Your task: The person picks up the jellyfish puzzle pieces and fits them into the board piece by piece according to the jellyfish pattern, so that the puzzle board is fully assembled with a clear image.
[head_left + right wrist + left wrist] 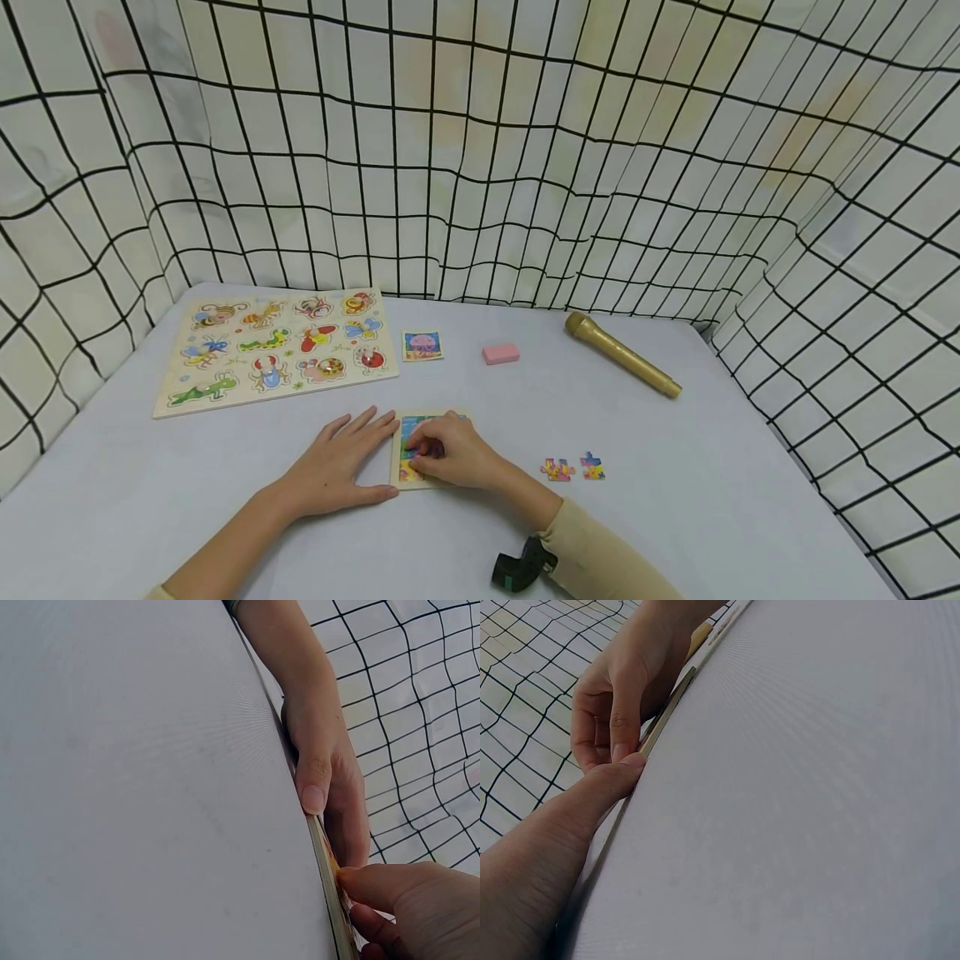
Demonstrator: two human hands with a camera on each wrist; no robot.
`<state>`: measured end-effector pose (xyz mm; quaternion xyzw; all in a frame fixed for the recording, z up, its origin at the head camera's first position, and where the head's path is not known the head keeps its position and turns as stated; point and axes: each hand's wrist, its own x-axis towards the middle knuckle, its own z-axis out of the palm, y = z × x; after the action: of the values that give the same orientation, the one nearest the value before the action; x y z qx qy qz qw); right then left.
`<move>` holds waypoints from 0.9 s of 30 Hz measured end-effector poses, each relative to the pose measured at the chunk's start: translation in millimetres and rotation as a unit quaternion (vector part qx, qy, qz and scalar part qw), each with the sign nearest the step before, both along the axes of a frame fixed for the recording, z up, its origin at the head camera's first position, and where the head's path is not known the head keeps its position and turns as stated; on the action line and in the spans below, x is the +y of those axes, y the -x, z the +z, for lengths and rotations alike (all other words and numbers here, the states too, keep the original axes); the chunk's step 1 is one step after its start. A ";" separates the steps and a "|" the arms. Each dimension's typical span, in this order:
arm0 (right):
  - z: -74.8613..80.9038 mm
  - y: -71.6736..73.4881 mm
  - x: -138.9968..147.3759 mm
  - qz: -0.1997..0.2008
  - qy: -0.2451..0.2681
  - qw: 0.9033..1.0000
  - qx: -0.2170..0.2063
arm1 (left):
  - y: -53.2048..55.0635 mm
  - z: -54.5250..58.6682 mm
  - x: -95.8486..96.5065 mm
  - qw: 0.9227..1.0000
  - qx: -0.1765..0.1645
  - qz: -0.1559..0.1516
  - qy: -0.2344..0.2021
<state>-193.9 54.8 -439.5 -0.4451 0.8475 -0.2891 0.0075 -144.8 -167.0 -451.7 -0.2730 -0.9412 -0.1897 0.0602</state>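
A small jigsaw puzzle (408, 473) in a pale wooden frame lies on the table, with pink, blue and yellow picture parts showing. My left hand (339, 467) is spread flat beside it, index fingertip and thumb tip at the frame's left edge. Over the puzzle is my right hand (457, 450), its fingers curled and thumb low, pinching a puzzle piece mostly hidden by the fingers. In the right wrist view the right thumb (382, 885) meets the orange surface just inside the frame edge (324, 877). Much of the puzzle's right side is covered by the right hand.
Two loose puzzle pieces (558, 469) lie to the right. Behind are a picture card (423, 346), a pink block (501, 353) and a gold microphone-shaped stick (622, 354). An insect puzzle board (285, 333) lies back left. Black-grid netting (450, 167) surrounds the table.
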 end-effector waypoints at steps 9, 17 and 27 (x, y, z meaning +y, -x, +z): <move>1.0 -0.2 -1.3 -0.013 -0.007 1.000 -0.006 | 0.4 -0.9 -0.2 1.000 0.007 0.000 0.004; 4.0 -1.9 1.1 -0.004 -0.013 1.000 -0.004 | 0.6 -1.5 0.6 1.000 0.003 0.000 0.002; 10.0 -2.3 17.3 -0.014 -0.018 0.999 -0.041 | 1.0 -1.4 -0.2 1.000 0.008 -0.001 0.005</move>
<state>-191.6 72.1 -429.5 -0.4203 0.8579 -0.2918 0.0466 -145.8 -167.2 -453.1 -0.2759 -0.9413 -0.1831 0.0663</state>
